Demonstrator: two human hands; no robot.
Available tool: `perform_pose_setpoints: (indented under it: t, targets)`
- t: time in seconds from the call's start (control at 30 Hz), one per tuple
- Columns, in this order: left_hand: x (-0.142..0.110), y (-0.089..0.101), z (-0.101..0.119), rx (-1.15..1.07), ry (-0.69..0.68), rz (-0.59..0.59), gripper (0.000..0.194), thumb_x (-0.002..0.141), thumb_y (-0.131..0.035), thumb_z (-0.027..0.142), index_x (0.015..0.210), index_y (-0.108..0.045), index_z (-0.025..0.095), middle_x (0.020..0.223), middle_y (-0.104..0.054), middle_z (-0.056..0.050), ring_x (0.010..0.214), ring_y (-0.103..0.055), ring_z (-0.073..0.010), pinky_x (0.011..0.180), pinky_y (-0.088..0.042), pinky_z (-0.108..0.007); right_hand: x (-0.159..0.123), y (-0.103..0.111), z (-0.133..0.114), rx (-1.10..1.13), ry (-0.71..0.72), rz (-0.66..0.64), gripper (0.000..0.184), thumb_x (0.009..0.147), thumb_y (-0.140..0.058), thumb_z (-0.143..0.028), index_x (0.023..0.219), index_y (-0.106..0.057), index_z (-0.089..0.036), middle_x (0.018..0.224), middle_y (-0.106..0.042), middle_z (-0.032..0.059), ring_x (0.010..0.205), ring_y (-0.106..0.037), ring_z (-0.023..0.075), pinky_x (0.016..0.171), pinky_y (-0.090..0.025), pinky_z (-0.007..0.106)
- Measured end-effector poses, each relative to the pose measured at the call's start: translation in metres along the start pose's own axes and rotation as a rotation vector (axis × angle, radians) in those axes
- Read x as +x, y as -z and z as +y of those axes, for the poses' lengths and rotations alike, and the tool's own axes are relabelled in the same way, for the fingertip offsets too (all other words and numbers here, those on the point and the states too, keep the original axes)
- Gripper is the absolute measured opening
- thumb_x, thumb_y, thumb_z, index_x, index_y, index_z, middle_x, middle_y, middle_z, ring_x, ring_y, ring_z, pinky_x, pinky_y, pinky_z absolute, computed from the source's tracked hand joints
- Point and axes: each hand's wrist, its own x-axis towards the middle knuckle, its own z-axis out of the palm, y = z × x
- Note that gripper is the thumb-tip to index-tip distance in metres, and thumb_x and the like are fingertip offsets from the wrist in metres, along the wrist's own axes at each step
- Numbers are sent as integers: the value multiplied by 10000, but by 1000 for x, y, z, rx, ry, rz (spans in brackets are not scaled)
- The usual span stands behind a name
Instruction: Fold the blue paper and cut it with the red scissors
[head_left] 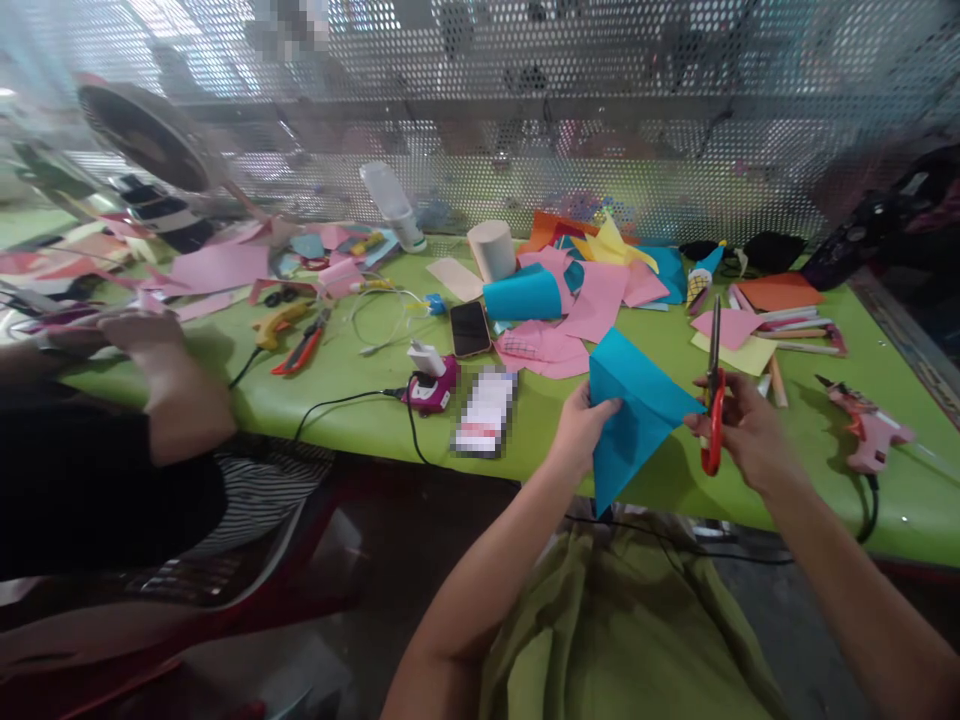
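Note:
A creased sheet of blue paper (634, 410) is held up over the table's front edge. My left hand (585, 425) grips its left side, thumb on the near face. At the sheet's right-hand corner, my right hand (746, 425) has its fingers around red-handled scissors (712, 420), whose blades point away from me. The fingertips of that hand also meet the paper's corner. Just beyond lie pink paper pieces (600, 300) and a rolled blue paper tube (523, 294).
A pink glue gun (870, 430) lies at the right with its cord hanging down. Two phones (470, 329) and a purple power adapter (435, 385) are left of centre. Another person's hands (142, 335) are at the far left, near a yellow glue gun (281, 322).

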Motion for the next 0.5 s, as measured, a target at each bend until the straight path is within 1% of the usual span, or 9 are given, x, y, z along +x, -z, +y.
perform_pose_setpoints:
  t: [0.07,0.13,0.27,0.43,0.47,0.5]
  targets:
    - [-1,2,-1,16,1,-48,450,705,-854,258,1122,-700,184,1151,-787,-118,1011,-745,-293,922,-597,-441,-1,-7,-1,54,-51,72,571,616,-950,-439,1055,-599,-335,654,-531,-79,469,-528,138,342,-405,249]
    - [-1,5,-2,64,-2,-91,471,711,-883,292,1134,-704,188,1166,-784,-124,1019,-744,-298,939,-591,-457,-1,-10,0,109,-94,89,549,634,-943,-434,1048,-596,-338,589,-502,-91,408,-485,130,293,-345,233]
    - [-1,10,-1,105,-47,-117,483,709,-906,303,1131,-709,177,1160,-788,-126,1026,-746,-290,946,-588,-445,2,-7,5,143,-102,53,540,647,-939,-407,1066,-610,-318,601,-548,-81,446,-537,129,312,-376,211]
    - [-2,10,2,87,-65,-112,493,709,-906,287,1144,-703,177,1169,-786,-130,1017,-748,-293,913,-600,-443,-3,0,7,164,-167,-34,546,684,-914,-488,1111,-617,-322,680,-596,-65,507,-560,124,313,-313,174]
    - [-1,11,3,88,-69,-106,486,710,-904,286,1140,-705,178,1162,-787,-129,1010,-749,-292,909,-601,-444,-5,2,6,156,-175,-57,531,703,-900,-505,1115,-615,-330,696,-601,-59,526,-566,126,330,-326,176]
    - [-1,12,4,86,-73,-103,479,714,-901,287,1138,-706,181,1160,-787,-128,1007,-750,-291,908,-602,-445,-8,6,4,139,-168,-79,511,725,-884,-519,1119,-615,-338,713,-600,-55,544,-568,127,364,-372,186]
